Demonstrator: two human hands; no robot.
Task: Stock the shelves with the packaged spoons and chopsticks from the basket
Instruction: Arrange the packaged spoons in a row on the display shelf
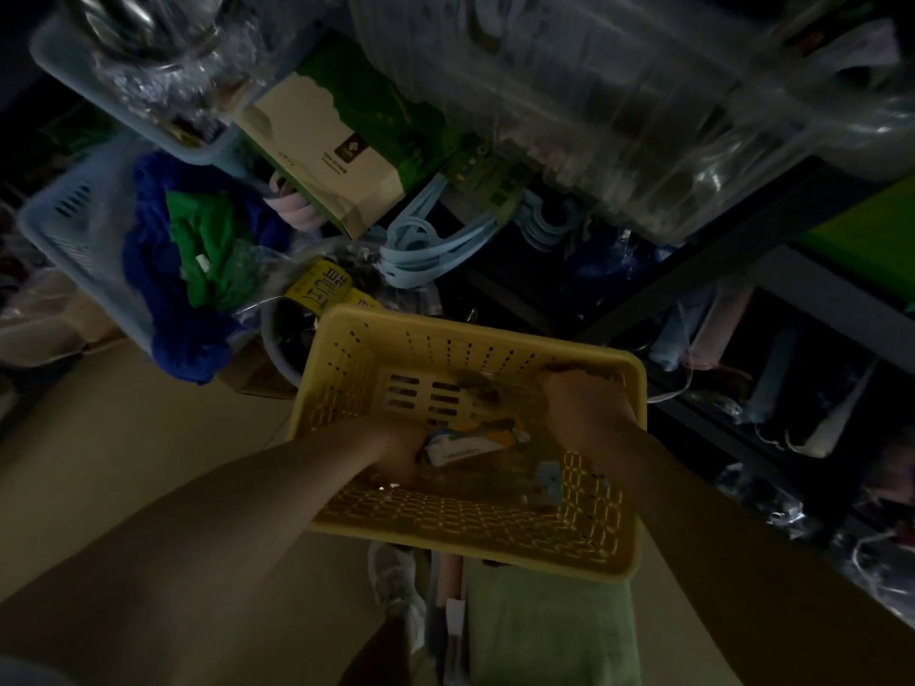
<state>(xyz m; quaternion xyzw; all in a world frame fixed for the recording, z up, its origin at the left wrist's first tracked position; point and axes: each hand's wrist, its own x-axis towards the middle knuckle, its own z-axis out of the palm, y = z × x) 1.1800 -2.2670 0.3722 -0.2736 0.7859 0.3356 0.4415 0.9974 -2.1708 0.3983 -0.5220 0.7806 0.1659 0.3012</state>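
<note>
A yellow perforated plastic basket [445, 349] is held low in front of me, in dim light. My right hand [579, 403] grips its right rim from above. My left hand [396, 450] reaches down inside the basket and is closed on a white and orange packet [475, 445] lying near the bottom. A small pale blue packet [547, 480] lies by the near wall. Which packets hold spoons or chopsticks is too dark to tell. Dark metal shelves [718, 250] rise on the right, with wrapped goods on them.
Pale blue hangers [421, 240] dangle ahead beside a white and green carton [327, 156]. At the left a pale basket [59, 225] holds blue and green cloth. Clear wrapped bundles [619, 91] overhang from above. A yellow-labelled pack [322, 287] sits just beyond the yellow basket.
</note>
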